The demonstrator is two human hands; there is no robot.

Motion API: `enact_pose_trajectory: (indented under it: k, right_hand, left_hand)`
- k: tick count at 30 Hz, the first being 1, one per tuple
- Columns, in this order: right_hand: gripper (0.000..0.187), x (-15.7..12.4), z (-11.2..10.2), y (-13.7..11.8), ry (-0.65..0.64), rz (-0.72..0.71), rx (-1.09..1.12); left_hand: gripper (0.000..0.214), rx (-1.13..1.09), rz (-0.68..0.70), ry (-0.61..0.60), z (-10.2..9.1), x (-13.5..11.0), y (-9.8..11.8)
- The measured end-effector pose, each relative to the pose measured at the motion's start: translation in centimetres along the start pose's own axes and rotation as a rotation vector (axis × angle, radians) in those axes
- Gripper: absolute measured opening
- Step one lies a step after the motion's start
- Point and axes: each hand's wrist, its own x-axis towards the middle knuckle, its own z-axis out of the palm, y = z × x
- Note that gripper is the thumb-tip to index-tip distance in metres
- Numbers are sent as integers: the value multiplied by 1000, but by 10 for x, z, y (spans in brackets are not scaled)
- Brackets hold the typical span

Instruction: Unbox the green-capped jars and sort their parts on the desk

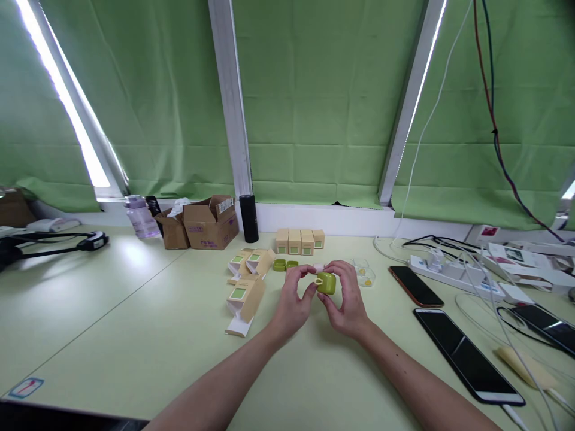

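A small, glossy olive-green case (327,283), rounded like an earbud case, is held above the table between my two hands. At its left side is a pale yellow clip or loop (319,281), and my left hand (294,301) has thumb and fingers closed around that side. My right hand (346,300) grips the right side and the underside, fingers curved over the top. A small pale piece (318,267) shows at the left fingertips; I cannot make out what it is. Just behind my left hand lie two more olive-green case pieces (280,264).
Opened kraft boxes (248,297) lie left of my hands; several closed ones (294,242) stand behind. Clear plastic packaging (365,275) is to the right, then phones (467,354), a power strip (458,278) and cables. Cardboard cartons (211,224), a purple bottle (141,218) and black cylinder (248,219) stand back left.
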Motion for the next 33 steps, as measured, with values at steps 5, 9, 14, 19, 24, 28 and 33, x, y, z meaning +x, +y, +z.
enact_pose_trajectory:
  k: [5, 9, 14, 19, 24, 28, 33]
  right_hand:
    - [36, -1, 2, 2, -13, 8, 19]
    - [36, -2, 2, 5, 0, 20, 38]
    - [36, -4, 2, 9, -21, 15, 38]
    - [36, -4, 0, 9, -49, 24, 36]
    - [36, -4, -1, 8, -53, 19, 29]
    - [38, -4, -2, 7, -52, 27, 38]
    - [42, -5, -1, 9, -65, 51, 78]
  left_hand:
    - [23, -11, 13, -9, 1, -1, -1]
    - [22, 9, 47, -19, 1, -1, 0]
    - [19, 18, 44, -17, 1, -1, 0]
    - [16, 23, 22, -16, 1, -1, 1]
    - [15, 24, 12, -7, 0, -1, 2]
    - [12, 48, 13, -3, -1, -1, 3]
    - [7, 50, 6, 15, -1, 0, 3]
